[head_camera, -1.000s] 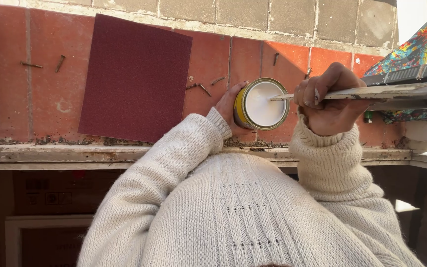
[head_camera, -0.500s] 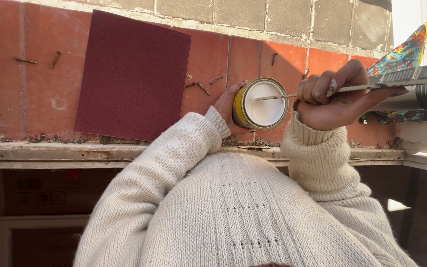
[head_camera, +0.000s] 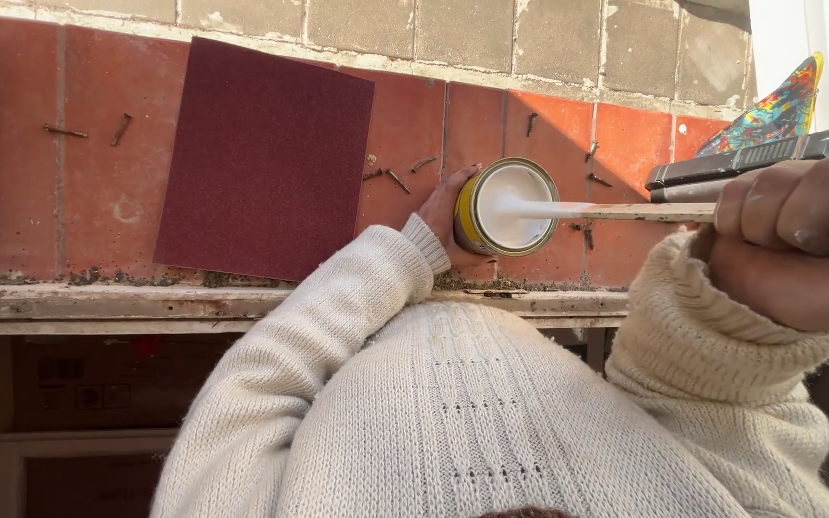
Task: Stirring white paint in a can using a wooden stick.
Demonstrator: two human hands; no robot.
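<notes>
From the head view I see my left hand (head_camera: 448,213) wrapped round the side of a small yellow paint can (head_camera: 506,206) on the red tiled ledge (head_camera: 88,192); my right hand (head_camera: 798,225) is closed on a wooden stick (head_camera: 616,210), its white-coated end over the open can; I judge the can could tip if the stick levers on its rim; paint could drip onto the sandpaper sheet (head_camera: 266,158) or loose nails (head_camera: 390,176) nearby.
</notes>
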